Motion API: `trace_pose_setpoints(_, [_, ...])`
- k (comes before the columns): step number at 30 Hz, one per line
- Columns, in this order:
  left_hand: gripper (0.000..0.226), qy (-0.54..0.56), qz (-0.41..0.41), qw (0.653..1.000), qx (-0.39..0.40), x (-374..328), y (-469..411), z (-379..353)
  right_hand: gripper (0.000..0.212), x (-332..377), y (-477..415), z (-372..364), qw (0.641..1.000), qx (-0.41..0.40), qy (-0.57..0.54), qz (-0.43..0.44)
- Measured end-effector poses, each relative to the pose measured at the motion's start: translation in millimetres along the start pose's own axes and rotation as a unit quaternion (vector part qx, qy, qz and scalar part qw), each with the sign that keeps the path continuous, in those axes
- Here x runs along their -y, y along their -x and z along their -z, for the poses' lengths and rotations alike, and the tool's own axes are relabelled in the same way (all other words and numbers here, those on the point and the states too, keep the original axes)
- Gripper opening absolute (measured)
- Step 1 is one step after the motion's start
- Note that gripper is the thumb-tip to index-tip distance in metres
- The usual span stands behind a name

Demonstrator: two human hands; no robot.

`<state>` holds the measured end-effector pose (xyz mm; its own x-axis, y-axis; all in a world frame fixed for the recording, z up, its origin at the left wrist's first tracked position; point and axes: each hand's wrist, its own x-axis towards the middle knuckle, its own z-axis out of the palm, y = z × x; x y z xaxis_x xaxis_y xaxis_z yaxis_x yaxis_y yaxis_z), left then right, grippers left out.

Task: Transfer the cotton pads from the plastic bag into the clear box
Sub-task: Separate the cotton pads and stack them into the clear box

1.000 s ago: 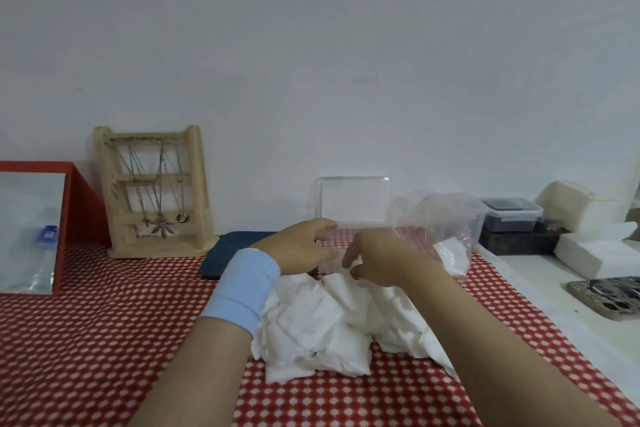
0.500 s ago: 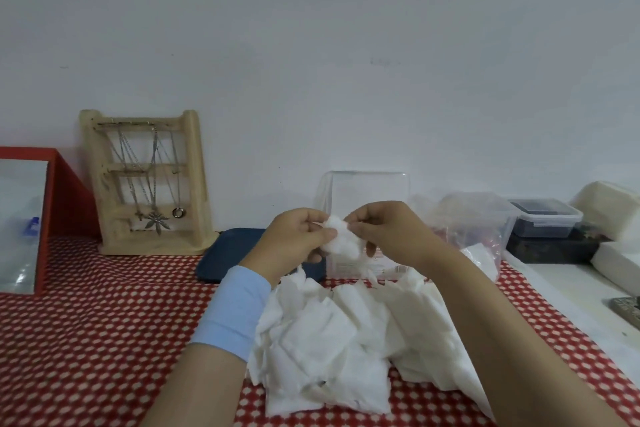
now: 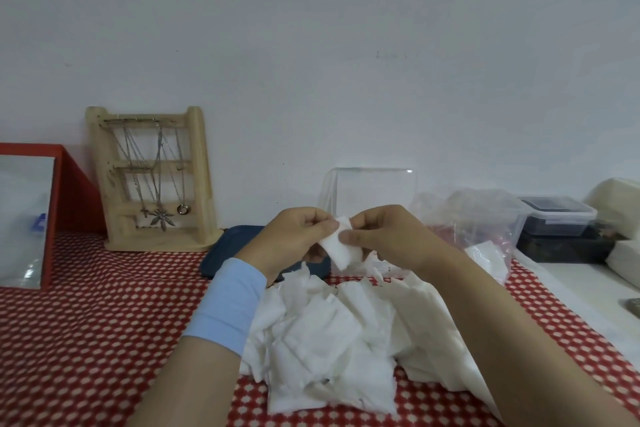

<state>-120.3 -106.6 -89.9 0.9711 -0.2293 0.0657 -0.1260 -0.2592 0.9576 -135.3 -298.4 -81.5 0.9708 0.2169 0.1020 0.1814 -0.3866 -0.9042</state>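
1. Far left on the bench (image 3: 86, 322), and no part of your job, are one red-framed mirror (image 3: 27, 218) and one wooden jewellery stand (image 3: 152, 180), with three pendants to count on its chains
2. One dark blue tray (image 3: 239, 246) lies flat just behind your left wrist, partly hidden by it
3. Your left hand (image 3: 294, 239), with one blue wristband (image 3: 225, 305) below it, pinches the left edge of a single cotton pad (image 3: 341, 246)
4. Your right hand (image 3: 384, 239) pinches the same pad from the other side, so both hands are taken up with one pad, held up above the heap and in front of the box
5. Below your hands lies one heap of loose pads (image 3: 332, 340) on the bench, out of the bag. They overlap too much to count, but there are plainly many, and I judge them to be the bulk of what is left
6. One clear box (image 3: 372, 191) stands just behind your hands with its lid upright. Its lower part is hidden, so you cannot tell how many pads are in it
7. One plastic bag (image 3: 478, 218) sits crumpled just right of the box. Some white shows low inside it, so I judge it is not quite emptied
8. Far right are two stacked lidded containers (image 3: 554, 215) and some white stacks (image 3: 620, 253), all apart from the task
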Motion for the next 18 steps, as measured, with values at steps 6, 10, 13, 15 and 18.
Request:
trace_pose_setpoints(6, [0.025, 0.076, 0.012, 0.997, 0.019, 0.8, 7.5, 2.0, 0.009, -1.0, -1.6, 0.2, 0.999, -0.035, -0.02, -0.023])
trace_pose_setpoints(10, [0.026, 0.059, 0.003, 0.998, -0.015, 0.2, 4.2, 2.9, 0.02, 2.0, 0.9, 1.8, 0.998, -0.019, -0.041, -0.034])
trace_pose_setpoints(13, [0.017, 0.065, 0.003, 0.998, -0.018, -0.5, 3.3, 2.3, 0.023, 1.3, -1.5, -0.3, 0.996, -0.06, -0.054, -0.039])
trace_pose_setpoints(15, [0.009, 0.099, 0.002, 0.994, -0.037, 0.0, 4.0, 2.5, 0.02, -1.1, -2.7, -0.6, 0.995, -0.069, -0.064, -0.045])
trace_pose_setpoints(18, [0.013, 0.139, 0.001, 0.988, -0.062, 2.1, 3.2, 2.5, 0.019, -3.6, -2.7, -0.8, 0.992, -0.042, -0.106, -0.05])
